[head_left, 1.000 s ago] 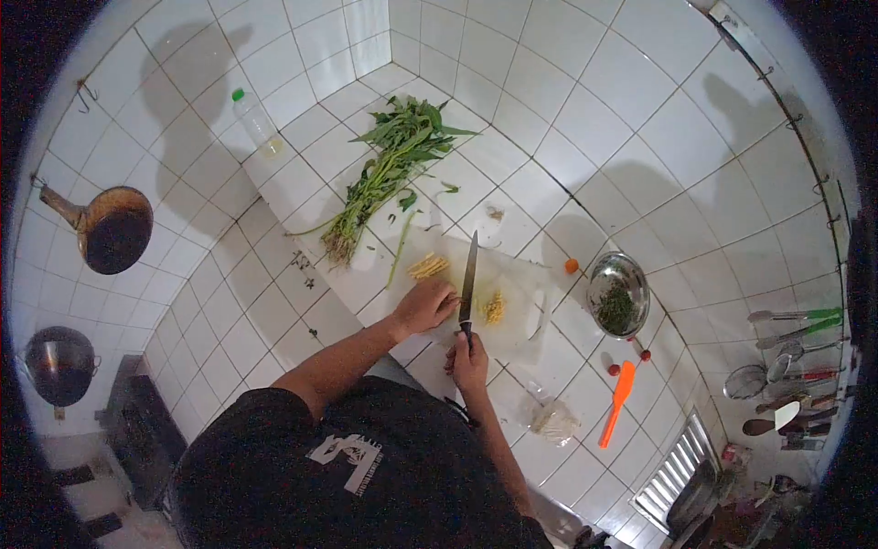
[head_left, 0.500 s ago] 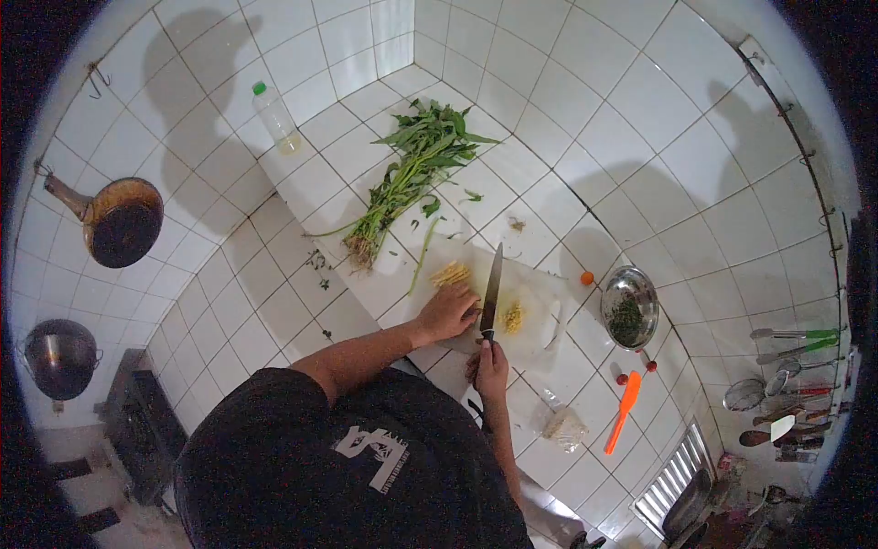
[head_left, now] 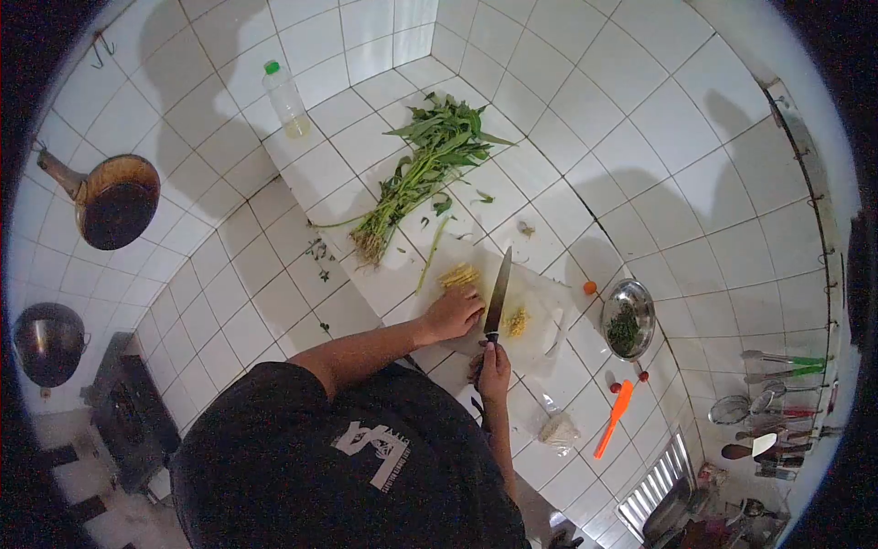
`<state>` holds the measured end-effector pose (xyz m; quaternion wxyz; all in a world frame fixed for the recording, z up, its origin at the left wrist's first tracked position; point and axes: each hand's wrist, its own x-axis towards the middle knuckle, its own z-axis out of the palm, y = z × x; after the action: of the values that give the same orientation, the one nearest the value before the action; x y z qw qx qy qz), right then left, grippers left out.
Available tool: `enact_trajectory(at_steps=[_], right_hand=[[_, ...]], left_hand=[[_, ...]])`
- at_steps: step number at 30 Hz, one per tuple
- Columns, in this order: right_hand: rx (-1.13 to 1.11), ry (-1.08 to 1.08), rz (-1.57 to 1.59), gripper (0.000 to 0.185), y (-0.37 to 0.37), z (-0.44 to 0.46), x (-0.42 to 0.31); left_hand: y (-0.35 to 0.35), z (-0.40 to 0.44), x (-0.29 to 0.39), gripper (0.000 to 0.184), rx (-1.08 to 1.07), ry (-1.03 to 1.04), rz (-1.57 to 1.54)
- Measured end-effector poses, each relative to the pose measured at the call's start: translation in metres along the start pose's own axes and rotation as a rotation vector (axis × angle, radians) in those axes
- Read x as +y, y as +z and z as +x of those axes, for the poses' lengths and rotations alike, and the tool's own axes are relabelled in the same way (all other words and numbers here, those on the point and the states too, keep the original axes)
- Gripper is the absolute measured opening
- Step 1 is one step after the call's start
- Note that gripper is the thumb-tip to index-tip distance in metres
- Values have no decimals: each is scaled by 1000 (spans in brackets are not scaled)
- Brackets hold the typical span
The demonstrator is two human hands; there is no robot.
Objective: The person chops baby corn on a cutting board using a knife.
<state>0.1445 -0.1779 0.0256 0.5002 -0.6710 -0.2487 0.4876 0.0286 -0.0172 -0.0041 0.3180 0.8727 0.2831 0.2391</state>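
The knife (head_left: 500, 291) is gripped by its handle in the closed right hand (head_left: 495, 364), and its blade is pointed away from the body, over the board (head_left: 541, 291). The left hand (head_left: 455, 313) is held with bent fingers at the board's near left part, beside the blade; whether anything is gripped under it cannot be told. The yellow sticks (head_left: 459, 275) are gathered just beyond the left hand's fingers, while the yellow bits (head_left: 517, 321) are heaped on the board to the right of the blade. A loose stalk (head_left: 431, 257) is laid to the left of the sticks, and the leafy bunch (head_left: 425, 169) is spread farther back on the tabletop (head_left: 352, 192), with the bottle (head_left: 288, 105) stood upright to its left. To the right of the board, chopped greens (head_left: 624, 331) are held in the metal bowl (head_left: 644, 306), and a small orange piece (head_left: 590, 287) is seen near its left side. Two small red things (head_left: 644, 376) are placed below the bowl, one of them by the tip of the orange tool (head_left: 613, 423). A clear bag (head_left: 559, 432) with pale contents is set nearer the body.
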Motion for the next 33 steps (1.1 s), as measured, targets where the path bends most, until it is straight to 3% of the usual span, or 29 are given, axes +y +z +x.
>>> enact_trajectory(at_steps=[10, 12, 14, 18, 33], right_hand=[[72, 12, -21, 48, -1, 4, 5], [64, 49, 49, 50, 1, 3, 2], [94, 70, 25, 51, 4, 2, 0], [76, 79, -6, 45, 2, 0, -5], [134, 58, -57, 40, 8, 4, 4]], left_hand=[[-7, 3, 1, 23, 1, 93, -13], [-7, 4, 4, 16, 130, 155, -16], [-5, 3, 4, 16, 116, 138, -31], [-6, 6, 2, 18, 125, 168, -8], [-7, 5, 5, 17, 18, 69, 19]])
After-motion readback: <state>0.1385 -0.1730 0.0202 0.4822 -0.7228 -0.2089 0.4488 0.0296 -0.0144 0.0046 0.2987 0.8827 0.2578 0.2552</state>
